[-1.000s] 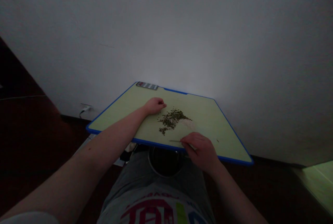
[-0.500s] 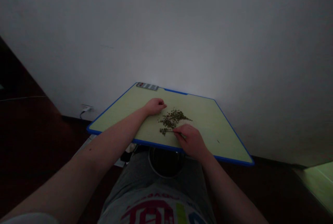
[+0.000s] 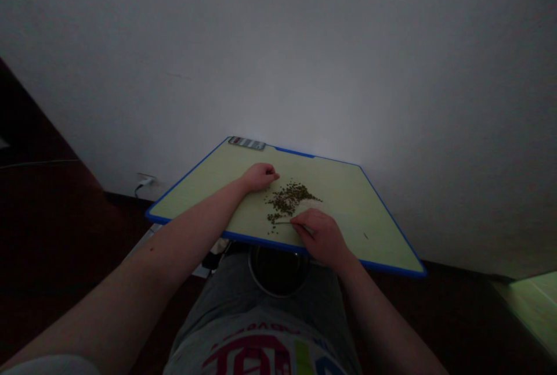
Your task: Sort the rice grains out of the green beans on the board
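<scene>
On a pale yellow-green table [image 3: 343,201] with a blue rim lies a spread heap of small dark green grains, which look like mung beans [image 3: 289,196]. A patch of whitish grains [image 3: 308,205] sits against the heap's right side, partly behind my right hand [image 3: 321,235]. That hand pinches a thin stick [image 3: 284,223], its tip pointing left at the near end of the beans. My left hand [image 3: 260,177] rests on the table left of the heap, fingers curled in; whatever they may hold is hidden. Below the table's near edge, a dark round bowl [image 3: 278,273] sits at my lap.
A phone [image 3: 246,143] lies at the far left corner of the table. One small dark sliver [image 3: 366,236] is on the right part. Behind the table rises a pale wall [image 3: 278,61], with a plugged-in socket [image 3: 145,179] low on the left.
A few beans have come away from the near end of the heap toward the table's near edge. The stick's tip has shifted slightly toward me. My left hand stays in place.
</scene>
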Demonstrator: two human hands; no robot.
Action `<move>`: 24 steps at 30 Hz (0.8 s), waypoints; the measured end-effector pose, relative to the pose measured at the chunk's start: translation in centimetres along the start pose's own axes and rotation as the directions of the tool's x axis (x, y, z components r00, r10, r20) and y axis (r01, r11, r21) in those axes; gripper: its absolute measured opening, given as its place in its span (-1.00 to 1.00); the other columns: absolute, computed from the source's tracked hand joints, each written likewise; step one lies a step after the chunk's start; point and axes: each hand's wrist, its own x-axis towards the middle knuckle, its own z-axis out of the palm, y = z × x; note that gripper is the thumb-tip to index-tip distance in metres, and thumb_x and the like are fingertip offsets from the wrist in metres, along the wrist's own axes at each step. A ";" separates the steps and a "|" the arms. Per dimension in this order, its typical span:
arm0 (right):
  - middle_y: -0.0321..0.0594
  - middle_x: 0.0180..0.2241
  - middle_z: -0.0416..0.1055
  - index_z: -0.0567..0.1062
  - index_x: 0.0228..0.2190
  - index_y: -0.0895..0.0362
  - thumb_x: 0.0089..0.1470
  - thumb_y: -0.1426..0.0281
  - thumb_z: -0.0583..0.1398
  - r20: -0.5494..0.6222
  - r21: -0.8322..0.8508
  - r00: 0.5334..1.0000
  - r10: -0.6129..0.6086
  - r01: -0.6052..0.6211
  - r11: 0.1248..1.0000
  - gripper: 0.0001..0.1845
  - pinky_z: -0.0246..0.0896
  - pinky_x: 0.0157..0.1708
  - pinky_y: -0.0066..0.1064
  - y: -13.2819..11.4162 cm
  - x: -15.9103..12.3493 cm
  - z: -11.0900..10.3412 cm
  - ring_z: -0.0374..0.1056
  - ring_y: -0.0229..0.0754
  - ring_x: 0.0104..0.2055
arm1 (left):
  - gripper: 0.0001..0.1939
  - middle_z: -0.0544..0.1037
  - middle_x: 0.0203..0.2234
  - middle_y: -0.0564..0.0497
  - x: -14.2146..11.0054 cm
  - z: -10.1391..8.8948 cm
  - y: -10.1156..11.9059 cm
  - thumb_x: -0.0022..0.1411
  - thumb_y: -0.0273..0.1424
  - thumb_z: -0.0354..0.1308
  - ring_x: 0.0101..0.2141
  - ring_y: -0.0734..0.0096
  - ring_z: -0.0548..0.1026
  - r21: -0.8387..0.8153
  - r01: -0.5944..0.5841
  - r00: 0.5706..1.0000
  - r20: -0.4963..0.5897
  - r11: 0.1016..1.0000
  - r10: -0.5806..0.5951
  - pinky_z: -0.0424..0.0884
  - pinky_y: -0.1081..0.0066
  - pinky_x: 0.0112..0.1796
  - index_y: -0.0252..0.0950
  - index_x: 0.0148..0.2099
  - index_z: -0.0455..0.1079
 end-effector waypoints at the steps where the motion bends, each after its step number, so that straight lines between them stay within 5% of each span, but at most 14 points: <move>1: -0.20 -0.37 0.48 0.47 -0.32 0.13 0.07 0.46 0.08 0.008 0.001 1.000 -0.002 0.002 1.000 -0.83 0.21 -0.24 -0.36 0.0 0.1 0.1 0.33 -0.21 -0.30 | -0.66 0.35 -0.64 0.07 0.0 0.0 0.0 0.02 -0.15 0.00 -0.57 0.51 0.23 -0.001 0.000 1.000 0.000 1.000 0.000 0.10 0.45 -0.52 -0.33 -0.49 0.36; 24: -0.20 -0.39 0.45 0.46 -0.34 0.13 0.09 0.47 0.06 0.116 0.105 0.990 -0.078 0.066 0.992 -0.83 0.18 -0.24 -0.37 -1.8 0.7 0.6 0.31 -0.22 -0.29 | -0.66 0.37 -0.63 0.06 0.1 0.0 0.0 0.03 -0.14 0.00 -0.56 0.50 0.24 0.012 0.002 1.000 0.000 1.000 -0.002 0.12 0.45 -0.50 -0.33 -0.48 0.38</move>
